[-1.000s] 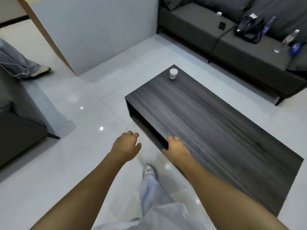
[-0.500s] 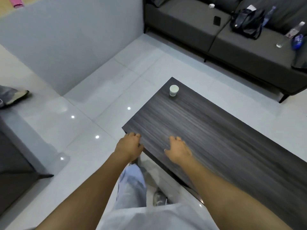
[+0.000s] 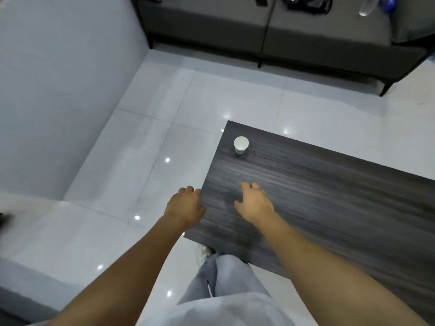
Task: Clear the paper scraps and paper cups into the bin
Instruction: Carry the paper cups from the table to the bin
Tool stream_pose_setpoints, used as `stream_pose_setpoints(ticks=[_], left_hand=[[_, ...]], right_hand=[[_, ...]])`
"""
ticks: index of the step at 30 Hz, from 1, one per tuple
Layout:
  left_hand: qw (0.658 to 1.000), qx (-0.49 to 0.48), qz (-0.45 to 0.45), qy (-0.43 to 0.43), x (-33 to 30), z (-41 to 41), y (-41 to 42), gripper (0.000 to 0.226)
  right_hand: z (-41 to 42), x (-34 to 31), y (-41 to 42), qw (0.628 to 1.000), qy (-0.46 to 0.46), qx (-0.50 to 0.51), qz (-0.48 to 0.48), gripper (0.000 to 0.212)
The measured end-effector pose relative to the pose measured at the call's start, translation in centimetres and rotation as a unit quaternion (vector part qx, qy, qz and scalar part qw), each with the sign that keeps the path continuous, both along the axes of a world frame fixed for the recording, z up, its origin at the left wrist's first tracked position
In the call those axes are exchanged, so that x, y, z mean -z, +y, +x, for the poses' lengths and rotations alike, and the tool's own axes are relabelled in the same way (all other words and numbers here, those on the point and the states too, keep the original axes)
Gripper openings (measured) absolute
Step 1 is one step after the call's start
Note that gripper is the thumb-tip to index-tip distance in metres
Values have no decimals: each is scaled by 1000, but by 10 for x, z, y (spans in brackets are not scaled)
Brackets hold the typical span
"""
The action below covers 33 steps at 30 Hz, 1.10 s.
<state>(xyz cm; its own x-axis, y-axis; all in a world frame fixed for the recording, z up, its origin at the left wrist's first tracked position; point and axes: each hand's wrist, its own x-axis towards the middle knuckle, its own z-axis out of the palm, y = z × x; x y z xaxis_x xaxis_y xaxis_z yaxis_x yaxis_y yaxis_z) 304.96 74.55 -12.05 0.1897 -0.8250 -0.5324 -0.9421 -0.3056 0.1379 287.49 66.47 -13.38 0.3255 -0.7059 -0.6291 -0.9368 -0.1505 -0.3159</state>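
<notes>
Change since earlier frames: both hands and the viewpoint have advanced along the worktop point(image 3: 329, 208); the paper cup point(image 3: 241, 144) now sits nearer to the reaching hand, the sofa point(image 3: 282, 43) closer at the top edge.

Item 1, paper cup: white, upright, mouth open upward, near the far left corner of the dark wood-grain worktop. Untouched.

Item 2, right hand point(image 3: 255, 202): over the worktop, fingers loosely spread and slightly curled, holding nothing, well short of the cup. Whether it touches the surface cannot be told.

Item 3, left hand point(image 3: 186, 205): at the worktop's left edge, fingers curled under, holding nothing visible.

Item 4, paper scraps and bin: none in view.

Item 5, surroundings: glossy white floor point(image 3: 141, 137); a bottle point(image 3: 366, 7) and a dark bag point(image 3: 306, 2) on the sofa; a trouser leg and shoe point(image 3: 204, 254) by the near corner.

Risk, as judged: the cup is light and stands close to the corner, so a fast or glancing reach could tip it or knock it off onto the floor. Any liquid inside cannot be seen; a squeeze could spill it. With the bin out of sight, the carry route is unknown.
</notes>
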Motion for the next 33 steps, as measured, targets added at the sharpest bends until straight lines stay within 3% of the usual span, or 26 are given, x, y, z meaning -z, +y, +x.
stream_pose_setpoints(ticks=[17,33], left_hand=[[998,-11,-10,64,150,26,-208,44],[999,-39,-22,13,255,29,-218,40]], right_hand=[[55,142,-228,998,9,56,-40,59],[91,267,-258,998,34,-18,-44,74]])
